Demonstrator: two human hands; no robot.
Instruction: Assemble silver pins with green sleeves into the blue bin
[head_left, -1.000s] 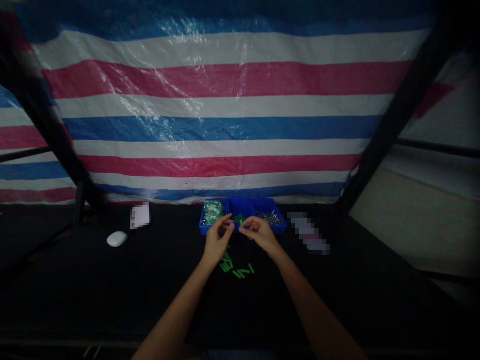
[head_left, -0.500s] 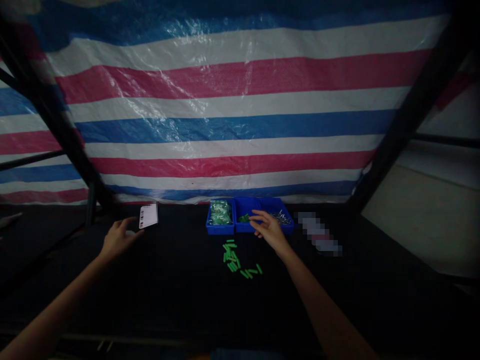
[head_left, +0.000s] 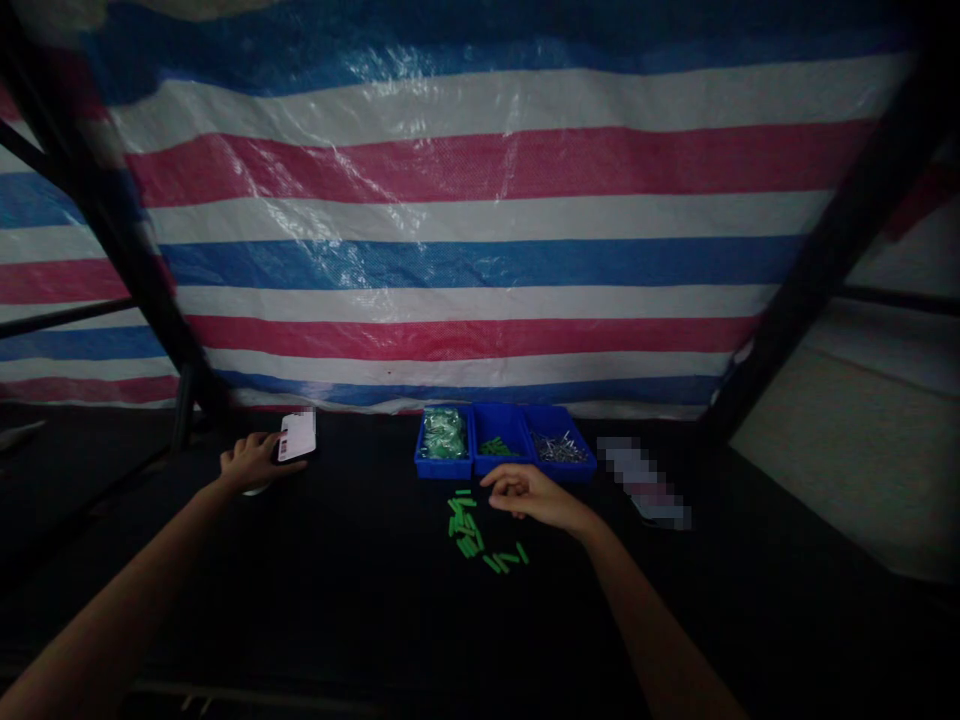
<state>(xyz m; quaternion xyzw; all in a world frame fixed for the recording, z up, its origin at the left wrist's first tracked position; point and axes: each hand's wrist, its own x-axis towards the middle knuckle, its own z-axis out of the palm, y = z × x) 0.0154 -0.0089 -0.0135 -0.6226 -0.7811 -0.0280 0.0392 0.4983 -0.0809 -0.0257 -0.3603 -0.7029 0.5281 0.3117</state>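
My left hand (head_left: 259, 462) is at the near left edge of a white phone-like object (head_left: 298, 437), its fingers spread and touching that edge. My right hand (head_left: 529, 495) hovers over the black table just in front of the blue bins, fingers apart and slightly curled, with nothing visible in them. Green plastic pieces (head_left: 466, 530) lie loose on the table, left of and below my right hand. The left blue bin (head_left: 444, 468) holds small clear-and-green bags, the middle blue bin (head_left: 501, 415) a few green pieces, and the right blue bin (head_left: 574, 470) metal screws.
A blurred, pixelated item (head_left: 645, 483) lies right of the bins. Behind the black table (head_left: 360, 600) hangs a striped plastic sheet (head_left: 480, 260). Dark slanting frame bars (head_left: 795, 250) stand at both sides.
My right hand has come back from over the bins toward the loose green pieces. My left hand has moved right, onto the edge of the white object. The view has shifted slightly.
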